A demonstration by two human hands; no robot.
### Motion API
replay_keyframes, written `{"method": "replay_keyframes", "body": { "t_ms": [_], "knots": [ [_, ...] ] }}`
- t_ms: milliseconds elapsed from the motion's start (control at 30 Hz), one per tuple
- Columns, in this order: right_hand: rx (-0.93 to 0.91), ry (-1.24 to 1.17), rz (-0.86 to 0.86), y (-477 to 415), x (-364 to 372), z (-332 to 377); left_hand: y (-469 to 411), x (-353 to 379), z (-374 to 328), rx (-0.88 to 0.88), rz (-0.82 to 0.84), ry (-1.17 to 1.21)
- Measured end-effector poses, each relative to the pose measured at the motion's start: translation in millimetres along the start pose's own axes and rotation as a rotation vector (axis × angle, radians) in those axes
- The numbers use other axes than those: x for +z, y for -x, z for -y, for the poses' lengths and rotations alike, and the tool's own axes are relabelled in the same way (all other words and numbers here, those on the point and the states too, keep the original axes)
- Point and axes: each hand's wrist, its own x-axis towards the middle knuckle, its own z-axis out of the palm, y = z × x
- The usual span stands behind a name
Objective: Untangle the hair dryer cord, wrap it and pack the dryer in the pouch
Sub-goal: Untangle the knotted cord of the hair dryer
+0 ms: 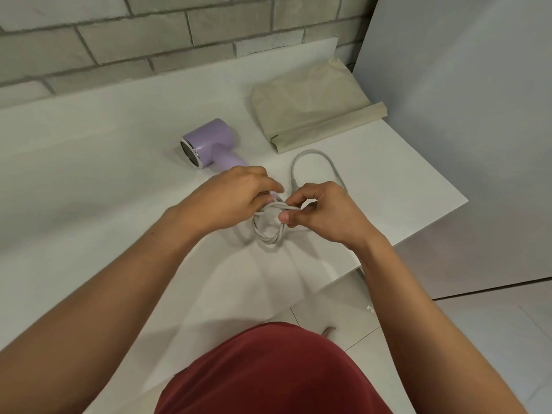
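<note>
Head view shows the left grip [239, 195] curled round the cord [268, 238] near the handle of the dryer [206, 141], and the right grip [322, 213] pinching the twisted coil just above the surface [89, 150], probably so that one steadies it while the other works the loops free. A slack loop trails toward the pouch [310, 112], which lies flat beyond, ready for packing.

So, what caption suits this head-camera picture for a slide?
Untangling: left hand and right hand hold the looped grey cord; lilac hair dryer and beige pouch lie on the table.
</note>
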Motion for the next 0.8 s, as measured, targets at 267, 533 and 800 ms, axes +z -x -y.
{"method": "replay_keyframes", "body": {
  "t_ms": [267, 533, 800],
  "knots": [
    [0.003, 0.022, -0.016, 2, 1, -9, -7, -9, 1, 0.119, 0.147, -0.198],
    [-0.022, -0.066, -0.052, 1, -6, -5, 5, 4, -9, -0.137, -0.243, -0.143],
    [-0.077, -0.013, -0.062, -6, -9, -1, 4, 1, -7, -0.147, -0.201, -0.056]
  ]
}}
